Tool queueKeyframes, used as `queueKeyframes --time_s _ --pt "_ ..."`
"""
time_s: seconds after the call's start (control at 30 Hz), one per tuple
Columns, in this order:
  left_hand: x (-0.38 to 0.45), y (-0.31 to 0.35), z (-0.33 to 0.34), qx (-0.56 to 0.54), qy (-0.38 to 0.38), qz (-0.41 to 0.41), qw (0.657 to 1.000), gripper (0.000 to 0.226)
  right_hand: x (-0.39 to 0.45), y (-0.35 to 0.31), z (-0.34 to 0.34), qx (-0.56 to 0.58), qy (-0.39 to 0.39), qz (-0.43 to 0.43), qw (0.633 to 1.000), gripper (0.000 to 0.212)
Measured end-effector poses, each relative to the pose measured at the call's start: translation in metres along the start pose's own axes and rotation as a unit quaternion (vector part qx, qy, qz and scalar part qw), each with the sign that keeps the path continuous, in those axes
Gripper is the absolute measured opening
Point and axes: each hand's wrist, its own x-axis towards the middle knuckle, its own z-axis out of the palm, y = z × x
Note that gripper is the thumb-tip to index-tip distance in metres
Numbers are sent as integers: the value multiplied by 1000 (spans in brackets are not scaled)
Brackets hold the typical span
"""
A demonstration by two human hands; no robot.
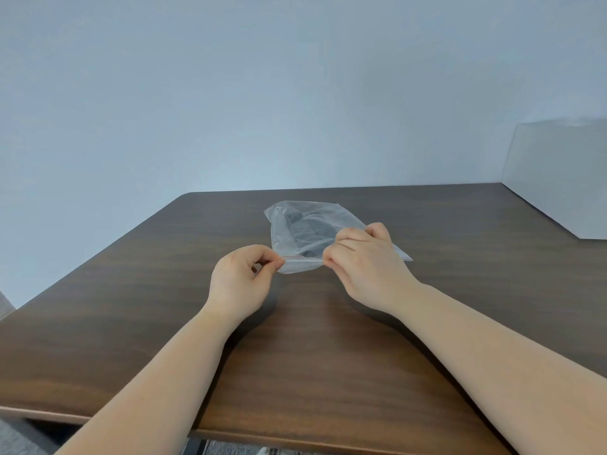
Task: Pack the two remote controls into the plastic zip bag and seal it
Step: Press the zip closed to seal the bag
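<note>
Both hands pinch the zip bag's (312,231) near edge on the bench (328,372): left hand (241,279) grip at its corner, right hand (363,261) alongside. Dark remotes (303,233) lie inside.

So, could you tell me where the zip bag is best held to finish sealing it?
Pinch the zip strip along the zip bag's near edge, coming from the person's side. That edge faces them and is lifted off the table, while the dark remotes weigh down the far end. The left hand and right hand already grip there.
</note>
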Motion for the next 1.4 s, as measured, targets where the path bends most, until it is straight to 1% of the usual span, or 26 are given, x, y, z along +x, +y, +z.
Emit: queueKeyframes --time_s 0.1,0.2,0.3,0.5,0.6,0.73,0.9,1.0,1.1,1.2,1.23,1.27,1.3,1.33,1.37,1.4 --pt "0 -2 -4 5 -2 -18 1000 13 -5 7 -1 -17 -3 2 1000 12" --pt "0 -3 -6 8 -3 -34 999 12 -9 13 -3 -42 -11 2 999 17" --pt "-1 -3 -8 9 -4 -43 999 12 -12 17 -6 -62 -25 6 998 15" --pt "2 -8 -10 3 -2 -63 998 15 -19 29 -7 -71 -35 29 996 15" --pt "2 -10 -10 12 -2 -68 998 16 -22 35 -11 -58 -52 59 995 17" --pt "4 -15 -14 11 1 -72 997 17 -26 49 -19 -40 -113 116 986 27" --pt "4 -16 -12 8 -4 -76 997 16 -31 60 -24 1 -132 155 979 24" --pt "6 -22 -19 -6 8 -95 995 15 -37 74 -24 9 -141 208 968 25" --pt "7 -28 -23 5 -23 -95 995 15 -41 84 -21 21 -143 254 956 25" --pt "6 -27 -22 18 -75 -78 994 15 -37 76 -18 27 -152 240 959 22" --pt "5 -25 -23 4 -101 -78 992 14 -36 74 -19 37 -157 239 957 22" --pt "4 -22 -24 -30 -127 -87 988 19 -36 73 -19 51 -164 245 954 22" --pt "3 -17 -24 -76 -140 -105 982 31 -37 74 -19 66 -166 256 950 21" --pt "3 -13 -25 -118 -132 -128 976 44 -37 75 -18 84 -163 272 944 20" --pt "5 -8 -24 -138 -103 -151 974 54 -38 76 -17 106 -155 293 937 20" --pt "10 -5 -23 -133 -65 -167 975 62 -38 76 -16 132 -145 319 927 19"
